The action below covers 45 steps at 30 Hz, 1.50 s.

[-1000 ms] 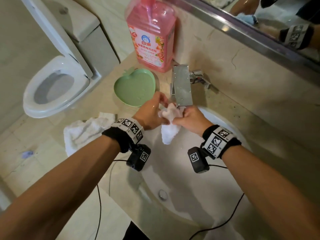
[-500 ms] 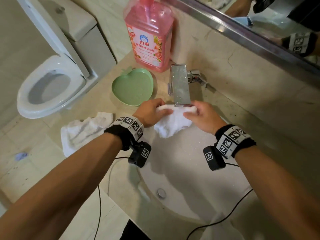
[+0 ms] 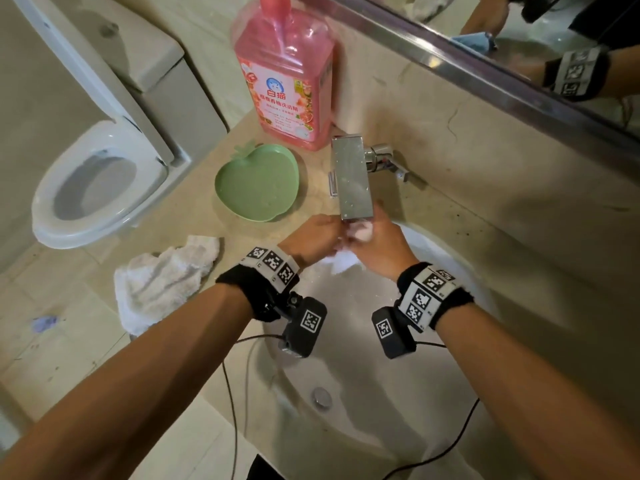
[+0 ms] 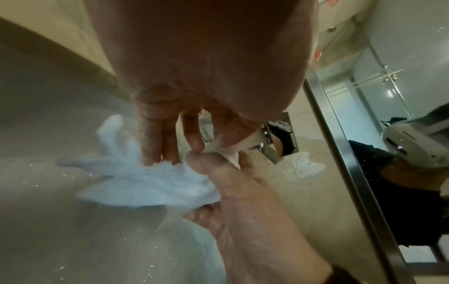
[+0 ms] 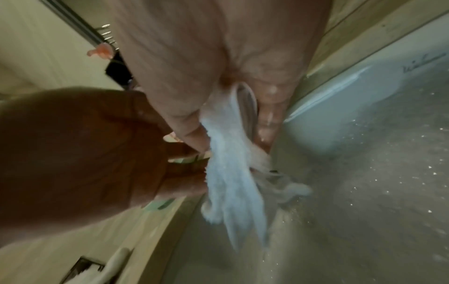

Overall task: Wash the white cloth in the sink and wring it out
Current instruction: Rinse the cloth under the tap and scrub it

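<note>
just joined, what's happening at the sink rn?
A person is washing a small white cloth over the sink, right under the faucet. Both the left hand and the right hand grip it, bunched between them, with a loose end hanging into the basin. A second white towel lies on the counter, beside a green dish and pink detergent bottle.

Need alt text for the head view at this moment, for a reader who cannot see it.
Both hands, left hand and right hand, hold a bunched white cloth under the faucet above the sink. A second cloth, green dish and pink bottle sit on the counter.
</note>
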Tool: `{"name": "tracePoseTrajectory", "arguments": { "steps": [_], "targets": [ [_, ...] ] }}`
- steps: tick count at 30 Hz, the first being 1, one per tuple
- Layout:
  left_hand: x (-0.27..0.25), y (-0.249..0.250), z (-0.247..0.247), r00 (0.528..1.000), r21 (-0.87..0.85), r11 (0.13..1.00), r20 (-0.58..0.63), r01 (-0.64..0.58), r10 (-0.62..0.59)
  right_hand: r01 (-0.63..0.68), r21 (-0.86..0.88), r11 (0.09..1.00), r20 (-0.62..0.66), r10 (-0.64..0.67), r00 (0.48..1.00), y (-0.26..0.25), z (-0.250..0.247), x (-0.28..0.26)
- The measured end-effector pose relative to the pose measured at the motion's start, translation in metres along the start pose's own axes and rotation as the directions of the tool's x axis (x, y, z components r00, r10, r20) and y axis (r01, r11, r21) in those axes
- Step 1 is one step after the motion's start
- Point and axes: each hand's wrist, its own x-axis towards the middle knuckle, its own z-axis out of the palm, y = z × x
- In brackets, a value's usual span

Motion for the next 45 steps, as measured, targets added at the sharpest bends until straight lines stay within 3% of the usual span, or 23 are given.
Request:
{"name": "tracePoseTrajectory", "arguments": {
  "steps": [3,6,10,13,16,19,21,23,25,27,30,32,34,37,40,42,45],
  "targets": [
    [0.003,-0.009,-0.001,0.997,0.204,0.976,0.006,-0.077,0.077,-0.039,0.088,0.995,0.078,0.032,0.996,0.002,-0.006,0.005],
    [0.009,-0.015,-0.002,0.976,0.452,0.873,-0.013,-0.186,0.215,-0.123,0.208,0.970,0.046,0.116,0.992,0.005,-0.015,0.008],
    [0.016,-0.018,-0.001,0.970,0.384,0.891,0.059,-0.240,0.236,-0.150,0.428,0.892,0.018,0.157,0.987,0.006,-0.028,0.007],
    [0.023,-0.016,-0.003,0.964,0.382,0.885,0.096,-0.265,0.247,-0.152,0.523,0.839,0.112,0.110,0.988,0.004,-0.036,0.001],
    [0.025,-0.009,0.000,0.969,0.459,0.859,0.191,-0.227,0.154,-0.152,0.581,0.800,0.142,0.085,0.986,0.007,-0.042,-0.006],
    [0.026,-0.010,0.007,0.989,0.663,0.737,0.044,-0.134,0.140,-0.147,0.465,0.873,0.171,0.074,0.982,0.015,-0.049,-0.008],
    [0.024,-0.007,0.008,0.987,0.752,0.656,-0.052,-0.063,0.155,-0.219,0.395,0.892,0.263,0.118,0.957,0.018,-0.055,-0.007],
    [0.021,-0.004,0.009,0.977,0.764,0.646,-0.135,-0.002,0.162,-0.336,0.377,0.863,0.400,0.175,0.900,0.019,-0.057,-0.006],
    [0.016,0.000,0.011,0.968,0.727,0.687,-0.172,-0.002,0.184,-0.369,0.300,0.880,0.423,0.224,0.878,0.020,-0.052,-0.004],
    [0.011,0.004,0.012,0.976,0.692,0.720,-0.122,-0.046,0.180,-0.324,0.153,0.934,0.384,0.246,0.890,0.016,-0.045,-0.001],
    [0.004,0.008,0.004,0.989,0.771,0.622,0.068,-0.137,0.133,-0.155,-0.051,0.987,0.397,0.162,0.903,0.009,-0.034,0.003],
    [0.002,0.008,-0.005,0.989,0.810,0.568,0.097,-0.145,0.114,-0.015,-0.218,0.976,0.382,0.100,0.919,0.005,-0.031,0.008],
    [0.000,0.005,-0.014,0.991,0.767,0.627,0.093,-0.134,0.098,0.100,-0.371,0.923,0.335,0.032,0.942,0.004,-0.027,0.012],
    [0.002,0.001,-0.028,0.997,0.658,0.749,0.046,-0.082,0.068,0.203,-0.259,0.944,0.229,-0.144,0.963,-0.006,-0.018,0.008],
    [0.010,-0.003,-0.030,0.999,0.618,0.786,0.039,-0.010,-0.017,0.396,-0.183,0.900,0.255,-0.346,0.903,-0.013,-0.015,0.003],
    [0.015,-0.006,-0.022,0.996,0.611,0.791,0.055,0.019,-0.067,0.395,-0.187,0.899,0.271,-0.339,0.901,-0.011,-0.017,0.002],
    [0.020,-0.012,-0.002,0.997,0.714,0.696,0.030,-0.075,0.077,0.196,-0.130,0.972,0.245,-0.159,0.956,0.001,-0.031,0.001]
  ]
}}
